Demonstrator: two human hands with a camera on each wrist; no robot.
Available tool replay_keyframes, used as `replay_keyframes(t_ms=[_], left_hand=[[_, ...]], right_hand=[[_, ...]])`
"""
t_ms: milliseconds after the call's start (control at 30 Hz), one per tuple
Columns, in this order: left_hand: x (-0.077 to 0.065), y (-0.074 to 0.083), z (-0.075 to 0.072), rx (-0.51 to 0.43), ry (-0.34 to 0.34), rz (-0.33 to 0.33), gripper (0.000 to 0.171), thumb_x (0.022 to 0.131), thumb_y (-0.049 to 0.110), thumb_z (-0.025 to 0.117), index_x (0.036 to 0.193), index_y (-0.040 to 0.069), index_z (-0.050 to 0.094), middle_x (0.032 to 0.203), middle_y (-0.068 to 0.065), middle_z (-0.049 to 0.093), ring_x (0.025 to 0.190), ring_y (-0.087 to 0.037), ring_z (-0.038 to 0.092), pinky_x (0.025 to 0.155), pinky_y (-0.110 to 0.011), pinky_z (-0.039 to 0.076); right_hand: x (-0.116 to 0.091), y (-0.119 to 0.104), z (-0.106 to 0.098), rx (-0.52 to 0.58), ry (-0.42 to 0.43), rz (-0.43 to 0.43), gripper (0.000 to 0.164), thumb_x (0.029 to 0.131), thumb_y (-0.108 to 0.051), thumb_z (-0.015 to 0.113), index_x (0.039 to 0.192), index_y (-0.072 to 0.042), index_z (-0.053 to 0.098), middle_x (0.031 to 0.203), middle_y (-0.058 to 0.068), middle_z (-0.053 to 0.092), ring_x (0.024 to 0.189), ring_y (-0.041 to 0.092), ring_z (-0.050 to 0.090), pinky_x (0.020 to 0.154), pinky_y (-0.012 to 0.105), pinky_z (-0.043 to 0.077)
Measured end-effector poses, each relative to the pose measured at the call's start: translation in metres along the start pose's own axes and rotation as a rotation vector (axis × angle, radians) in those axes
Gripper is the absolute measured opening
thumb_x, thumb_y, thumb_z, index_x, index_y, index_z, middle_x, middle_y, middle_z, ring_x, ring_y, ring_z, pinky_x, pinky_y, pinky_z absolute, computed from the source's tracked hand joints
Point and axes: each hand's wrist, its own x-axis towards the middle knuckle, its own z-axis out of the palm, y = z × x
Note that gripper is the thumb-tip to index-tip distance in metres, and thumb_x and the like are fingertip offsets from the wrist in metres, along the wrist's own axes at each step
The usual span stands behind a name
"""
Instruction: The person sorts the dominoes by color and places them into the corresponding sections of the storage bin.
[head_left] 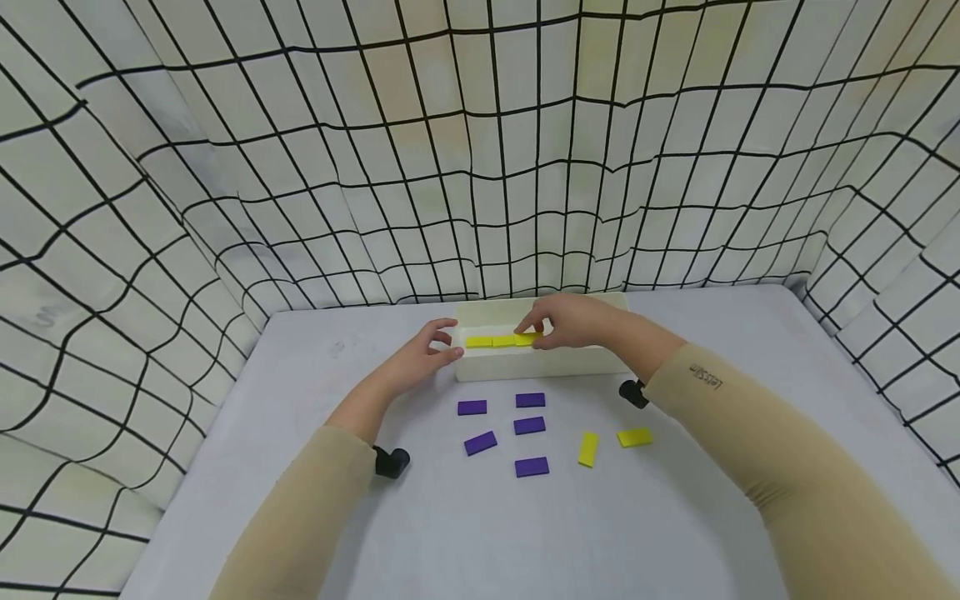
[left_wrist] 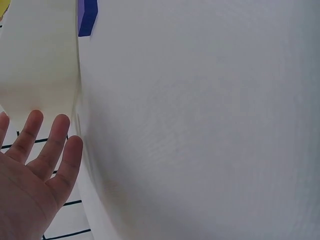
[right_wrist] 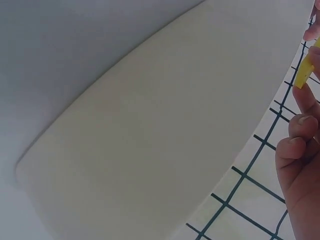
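A long cream-white box (head_left: 540, 367) stands near the table's far edge. Inside it, two yellow blocks (head_left: 491, 342) lie end to end. At the right end of that row, my right hand (head_left: 577, 322) pinches a third yellow block (head_left: 527, 339) between thumb and fingers. The right wrist view also shows this yellow block (right_wrist: 303, 73) in the fingertips, partly cut off by the frame. My left hand (head_left: 415, 360) is at the box's left end, thumb and fingers spread around the corner. In the left wrist view its fingers (left_wrist: 59, 131) look extended, holding nothing.
Several purple blocks (head_left: 531, 467) lie scattered on the white table (head_left: 450, 533) in front of the box. Two loose yellow blocks (head_left: 588, 450) lie to their right. White walls with black netting (head_left: 525, 167) close in the back and sides.
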Motion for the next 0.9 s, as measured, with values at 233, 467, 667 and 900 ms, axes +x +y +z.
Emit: replay_keyframes(t_ms=[233, 467, 667, 900], left_hand=[[-0.002, -0.004, -0.001, -0.011, 0.013, -0.001, 0.066, 0.1, 0.04, 0.059, 0.154, 0.028, 0.025, 0.145, -0.011, 0.043, 0.131, -0.035, 0.046, 0.104, -0.052, 0.042], [-0.002, -0.003, 0.0, -0.014, 0.01, -0.008, 0.067, 0.098, 0.042, 0.06, 0.154, 0.029, 0.025, 0.145, -0.011, 0.043, 0.131, -0.035, 0.046, 0.104, -0.054, 0.041], [-0.002, 0.001, 0.0, -0.007, 0.004, -0.007, 0.067, 0.098, 0.041, 0.06, 0.153, 0.028, 0.026, 0.144, -0.011, 0.043, 0.132, -0.035, 0.045, 0.106, -0.056, 0.039], [-0.001, 0.001, 0.0, -0.016, -0.01, -0.001, 0.067, 0.098, 0.04, 0.061, 0.153, 0.026, 0.026, 0.144, -0.012, 0.043, 0.133, -0.035, 0.045, 0.106, -0.056, 0.038]], right_hand=[[0.02, -0.008, -0.001, 0.013, -0.014, 0.004, 0.033, 0.091, -0.027, 0.072, 0.124, -0.03, 0.071, 0.099, -0.006, 0.063, 0.089, 0.018, 0.053, 0.074, 0.031, 0.048], [0.035, -0.015, -0.001, 0.016, -0.016, 0.024, 0.032, 0.091, -0.028, 0.072, 0.123, -0.029, 0.071, 0.1, -0.004, 0.064, 0.09, 0.018, 0.055, 0.075, 0.03, 0.049], [0.048, -0.023, 0.004, -0.015, -0.054, 0.032, 0.033, 0.092, -0.03, 0.071, 0.125, -0.03, 0.07, 0.1, -0.004, 0.064, 0.092, 0.018, 0.055, 0.077, 0.032, 0.048], [0.064, -0.027, 0.018, -0.049, -0.073, -0.016, 0.032, 0.093, -0.025, 0.069, 0.125, -0.022, 0.07, 0.095, -0.003, 0.063, 0.088, 0.016, 0.054, 0.078, 0.029, 0.047]])
